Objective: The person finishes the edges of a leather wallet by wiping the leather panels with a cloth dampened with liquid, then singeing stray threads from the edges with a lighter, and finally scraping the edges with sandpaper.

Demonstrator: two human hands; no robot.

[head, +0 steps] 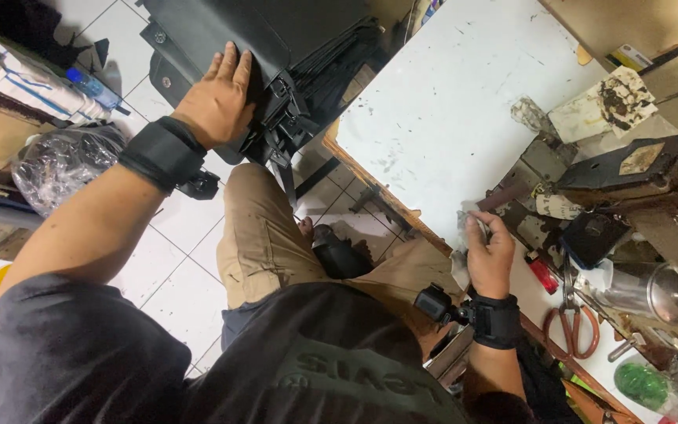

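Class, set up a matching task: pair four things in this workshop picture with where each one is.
1 left hand
2 right hand
3 scissors
4 red lighter

a on the white table, orange handles
b flat on the black bag
c just right of the right hand
d holding a crumpled grey piece

Pairs: 1-b, 2-d, 3-a, 4-c

The black bag (pixel 221 39) runs off the top edge, and the left hand (pixel 217 98) covers part of it. The small grey thing (pixel 468 224) in the right hand (pixel 490 255) is too blurred to identify. The scissors (pixel 573 326) lie partly under clutter.
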